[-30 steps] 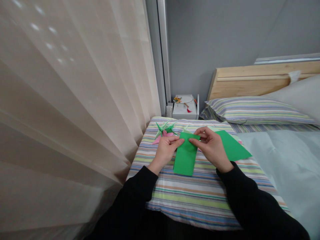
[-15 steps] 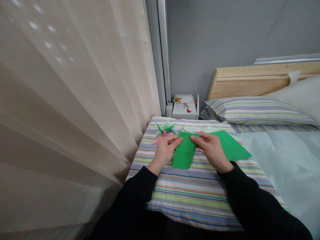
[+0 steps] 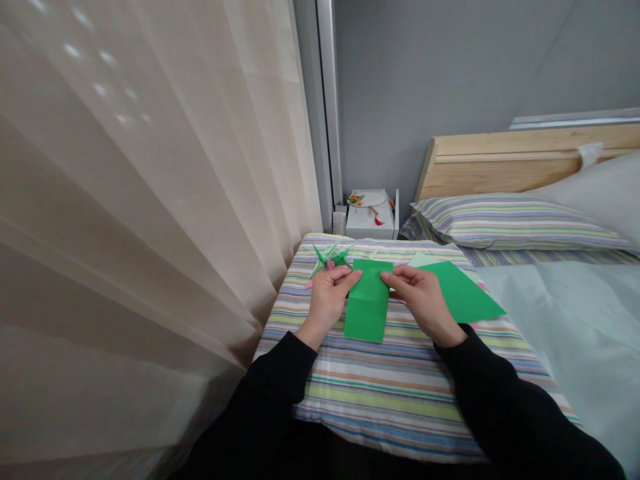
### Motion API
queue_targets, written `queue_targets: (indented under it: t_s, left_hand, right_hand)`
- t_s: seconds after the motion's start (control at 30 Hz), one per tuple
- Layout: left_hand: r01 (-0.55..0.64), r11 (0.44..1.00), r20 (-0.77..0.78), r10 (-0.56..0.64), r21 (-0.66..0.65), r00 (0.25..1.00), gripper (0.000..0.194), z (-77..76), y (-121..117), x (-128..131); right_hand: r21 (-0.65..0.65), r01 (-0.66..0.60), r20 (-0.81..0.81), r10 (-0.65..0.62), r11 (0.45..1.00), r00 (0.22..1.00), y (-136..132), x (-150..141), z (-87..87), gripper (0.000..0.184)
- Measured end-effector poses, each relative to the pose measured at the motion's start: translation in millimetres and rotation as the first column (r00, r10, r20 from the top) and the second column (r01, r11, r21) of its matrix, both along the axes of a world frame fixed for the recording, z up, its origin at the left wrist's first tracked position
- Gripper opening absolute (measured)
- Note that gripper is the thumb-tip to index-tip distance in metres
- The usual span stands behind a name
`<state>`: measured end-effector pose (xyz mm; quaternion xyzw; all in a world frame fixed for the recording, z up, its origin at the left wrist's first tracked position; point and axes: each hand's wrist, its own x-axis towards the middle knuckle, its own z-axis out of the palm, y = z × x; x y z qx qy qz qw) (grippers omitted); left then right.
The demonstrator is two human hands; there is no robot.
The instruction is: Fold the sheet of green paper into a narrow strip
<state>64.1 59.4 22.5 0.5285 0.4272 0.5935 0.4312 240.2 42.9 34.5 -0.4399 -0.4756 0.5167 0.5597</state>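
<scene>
Left hand [image 3: 327, 300] and right hand [image 3: 423, 303] apart, a folded strip of green origami paper [image 3: 367, 312] between them. Left fingertips [image 3: 353, 279] and right fingertips [image 3: 389, 279] closed on the strip's upper side edges; its lower end lies on the striped bedding [image 3: 380, 393] (no gap visible there) just ahead of the wrists.

Just beyond the left hand: a spiky green origami figure [image 3: 329, 259] with pink paper [image 3: 315, 277] tucked under it. Right of the right hand: a larger green paper sheet [image 3: 463, 293], one corner pointing away from the hands, with a pale green paper [image 3: 423, 259] just beyond the fingers.

Black sleeves [image 3: 500, 380] cover both forearms. A sheer curtain [image 3: 150, 200] hangs left of the left hand; a pale blue duvet [image 3: 575, 333] lies right of the right hand. Well ahead of both hands: a striped pillow [image 3: 505, 223] and a white bedside cabinet [image 3: 370, 223].
</scene>
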Motion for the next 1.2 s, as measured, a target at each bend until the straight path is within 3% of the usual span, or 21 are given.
queue_targets:
  t_s: [0.13,0.23,0.33,0.43,0.53,0.67,0.73,0.93,1.03,1.2]
  left_hand:
    - [0.011,0.999,-0.028,-0.01,0.032,1.0,0.027,-2.1,1,-1]
    - [0.18,0.982,0.012,-0.179,-0.064,0.984,0.029,2.6,-4,0]
    - [0.36,0.913,0.098,-0.347,-0.192,0.933,0.029,8.9,-9,1]
    - [0.404,0.893,0.067,-0.398,-0.2,0.915,0.031,11.2,-10,1]
    - [0.337,0.933,-0.064,-0.346,-0.123,0.936,0.028,8.9,-7,1]
    - [0.294,0.951,-0.15,-0.305,-0.091,0.94,0.026,4.0,-4,0]
    - [0.27,0.959,-0.151,-0.281,-0.086,0.948,0.024,2.2,-3,-1]
    - [0.005,0.998,0.0,-0.005,-0.06,1.0,0.015,-3.8,8,-8]
    - [-0.033,0.997,0.041,0.036,-0.065,0.998,0.016,-6.5,13,-12]
    - [-0.085,0.99,0.166,0.104,-0.116,0.981,0.023,-9.9,18,-17]
  right_hand:
    - [-0.031,-0.039,-0.029,0.038,0.999,0.999,0,2,-0.7,0.039]
    - [-0.032,0.014,-0.025,-0.015,0.999,1.0,1,7,-0.3,0.038]
    - [0.019,0.028,0.096,-0.03,0.999,0.995,2,14,2.5,0.038]
    - [0.054,-0.088,0.29,0.069,0.995,0.954,1,15,4.3,0.041]
    - [0.044,-0.245,0.424,0.204,0.969,0.882,-1,12,2.5,0.039]
    - [-0.011,-0.327,0.434,0.299,0.945,0.85,-2,7,0.3,0.038]
    - [-0.03,-0.337,0.433,0.316,0.941,0.844,-1,8,0.8,0.041]
    - [-0.104,-0.389,0.442,0.393,0.915,0.806,7,20,-0.3,0.05]
    - [-0.116,-0.383,0.409,0.396,0.916,0.822,11,27,0.1,0.049]
    - [-0.087,-0.305,0.198,0.316,0.949,0.928,13,35,3.6,0.047]
